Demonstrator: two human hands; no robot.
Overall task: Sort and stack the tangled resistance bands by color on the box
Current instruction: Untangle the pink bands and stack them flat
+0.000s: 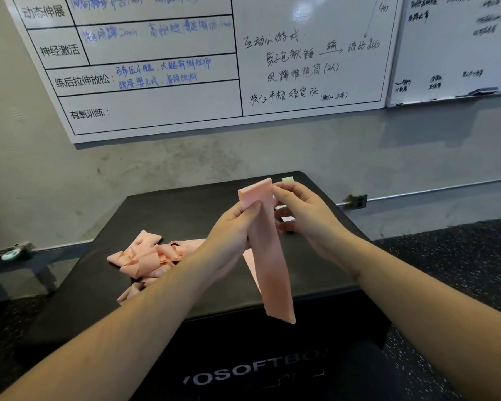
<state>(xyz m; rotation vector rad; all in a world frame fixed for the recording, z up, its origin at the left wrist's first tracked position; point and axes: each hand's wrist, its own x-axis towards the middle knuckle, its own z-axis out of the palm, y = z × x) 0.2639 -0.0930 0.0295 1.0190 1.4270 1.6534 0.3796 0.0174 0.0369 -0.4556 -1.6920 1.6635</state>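
Observation:
I hold one pink resistance band [268, 256] upright above the black soft box [162, 215]. My left hand [232, 227] grips its upper part, thumb pressed on the front. My right hand [304, 209] pinches the band's top edge from the right. The band's lower end hangs down past the box's front edge. A tangled heap of pink bands [145, 257] lies on the box to the left. A pale green band [287, 179] peeks out at the far right corner, and pale pink pieces [287, 218] lie behind my right hand, mostly hidden.
A grey concrete wall with two whiteboards [162, 82] rises just behind the box. A metal rail with a bracket [357, 200] runs along the wall. Speckled dark rubber floor [457, 270] lies to the right; a low bench [15, 264] stands at left.

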